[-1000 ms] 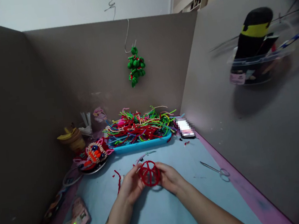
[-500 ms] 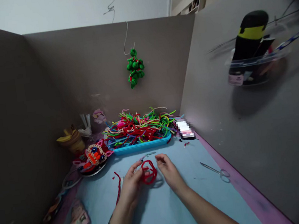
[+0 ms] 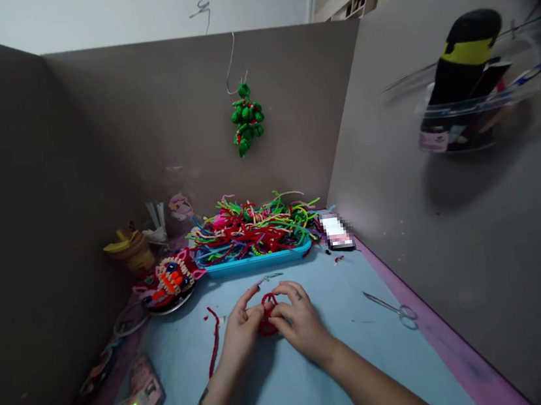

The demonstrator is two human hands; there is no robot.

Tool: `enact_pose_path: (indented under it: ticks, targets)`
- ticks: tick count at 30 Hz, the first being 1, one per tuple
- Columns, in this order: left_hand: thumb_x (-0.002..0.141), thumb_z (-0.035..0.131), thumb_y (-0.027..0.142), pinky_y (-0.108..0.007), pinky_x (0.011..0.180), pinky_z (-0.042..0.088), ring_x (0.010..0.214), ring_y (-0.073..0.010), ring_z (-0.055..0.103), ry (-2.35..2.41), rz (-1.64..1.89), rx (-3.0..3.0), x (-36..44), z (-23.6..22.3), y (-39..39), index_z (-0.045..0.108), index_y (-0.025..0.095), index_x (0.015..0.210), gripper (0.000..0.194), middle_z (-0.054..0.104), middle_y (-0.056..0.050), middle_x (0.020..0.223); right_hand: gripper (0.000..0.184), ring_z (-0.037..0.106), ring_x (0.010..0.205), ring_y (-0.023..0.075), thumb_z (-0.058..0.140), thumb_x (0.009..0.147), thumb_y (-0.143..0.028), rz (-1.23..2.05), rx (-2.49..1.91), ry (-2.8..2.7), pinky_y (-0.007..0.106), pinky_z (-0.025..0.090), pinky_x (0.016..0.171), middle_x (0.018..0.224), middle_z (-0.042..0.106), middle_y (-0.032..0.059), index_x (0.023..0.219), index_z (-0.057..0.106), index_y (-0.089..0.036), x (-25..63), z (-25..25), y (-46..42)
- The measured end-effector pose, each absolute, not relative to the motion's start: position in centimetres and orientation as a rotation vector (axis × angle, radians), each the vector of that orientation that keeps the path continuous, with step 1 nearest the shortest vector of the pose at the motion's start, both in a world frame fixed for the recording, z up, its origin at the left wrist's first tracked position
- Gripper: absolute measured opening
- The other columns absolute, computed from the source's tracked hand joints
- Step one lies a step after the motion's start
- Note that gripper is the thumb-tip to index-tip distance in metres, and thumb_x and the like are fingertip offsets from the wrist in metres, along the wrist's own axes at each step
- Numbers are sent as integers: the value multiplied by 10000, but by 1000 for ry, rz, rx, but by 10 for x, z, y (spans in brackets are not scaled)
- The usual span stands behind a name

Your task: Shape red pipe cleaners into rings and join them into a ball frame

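Observation:
Between my two hands is a red pipe cleaner (image 3: 269,327) bent into a rounded coil, partly covered by the fingers. My left hand (image 3: 243,321) pinches it from the left side. From the right, my right hand (image 3: 297,317) has its thumb and fingers closed on the same coil. A loose red pipe cleaner strip (image 3: 213,342) lies on the blue mat (image 3: 370,374), left of my left hand. Small scraps (image 3: 270,277) lie just beyond my fingertips.
A blue tray (image 3: 258,264) heaped with colourful pipe cleaners stands at the back. Scissors (image 3: 393,309) lie at right, a phone (image 3: 336,232) behind them. A pink glue gun (image 3: 145,388) and a plate of fuzzy figures (image 3: 172,283) are at left. A green ornament (image 3: 247,120) hangs ahead.
My right hand has moved left from beside the red coil and closed its fingers on it. My left hand keeps its hold. The view has shifted slightly.

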State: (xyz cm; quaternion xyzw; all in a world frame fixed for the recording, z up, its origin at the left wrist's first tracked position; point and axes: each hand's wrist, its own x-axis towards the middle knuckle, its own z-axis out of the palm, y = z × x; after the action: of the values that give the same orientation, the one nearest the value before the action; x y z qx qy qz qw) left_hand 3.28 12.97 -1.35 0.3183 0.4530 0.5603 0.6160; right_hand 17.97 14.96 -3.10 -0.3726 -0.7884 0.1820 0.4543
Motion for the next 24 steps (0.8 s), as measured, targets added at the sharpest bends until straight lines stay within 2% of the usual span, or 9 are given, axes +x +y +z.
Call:
enact_pose_path:
  ticks: [3,5,7,11,15,17,21,24]
  targets:
    - [670,759,234,-266,633,507,673,-186,675,1044,1303,663,29,-15,131,517,128,1254,642,740,-98,798,109,424,1176,274,637,774,-198,642,-944,-1860,455,339,1017,1150,546,63,823,695,-276,183,-31,152]
    - [689,747,195,-280,645,525,708,-202,690,1034,1327,553,26,-14,134,515,134,1242,603,740,-114,820,172,449,1176,266,607,818,-291,798,-949,-1704,435,346,1015,1207,527,80,977,672,-281,186,-32,156]
    - [732,699,136,-267,625,534,678,-180,690,1026,1335,431,21,-12,137,513,134,1224,525,736,-115,831,216,464,1182,256,545,862,-367,913,-960,-1564,417,338,1024,1225,524,91,1024,645,-265,189,-33,160]
    - [811,567,46,-227,580,536,641,-144,686,970,1277,288,16,-13,141,522,117,1171,370,724,-98,823,200,418,1254,258,562,845,-398,1017,-1012,-1589,418,271,1069,1291,498,93,907,673,-243,191,-35,164]
    - [826,562,61,-212,570,536,641,-139,688,923,1200,305,16,-15,140,524,124,1172,354,721,-92,839,148,120,1421,280,633,790,-364,1082,-1037,-1728,477,122,1116,1483,338,82,784,670,-221,188,-35,161]
    - [828,572,81,-225,572,542,630,-142,686,929,1180,335,18,-16,138,522,129,1166,345,720,-90,838,174,35,1436,275,638,781,-357,1133,-1048,-1725,499,85,1115,1513,299,76,693,635,-206,186,-35,159]
    - [816,602,130,-248,563,548,638,-167,687,987,1186,395,19,-18,137,540,141,1092,282,704,-67,750,210,51,1436,268,668,743,-361,1218,-1053,-1635,497,65,1112,1513,303,93,633,591,-199,186,-35,160]
    - [783,635,115,-226,524,533,576,-152,668,1012,1202,412,19,-18,138,542,156,1049,285,682,-36,675,229,96,1431,261,699,710,-375,1276,-1037,-1547,475,69,1115,1501,325,101,617,579,-203,186,-35,161]
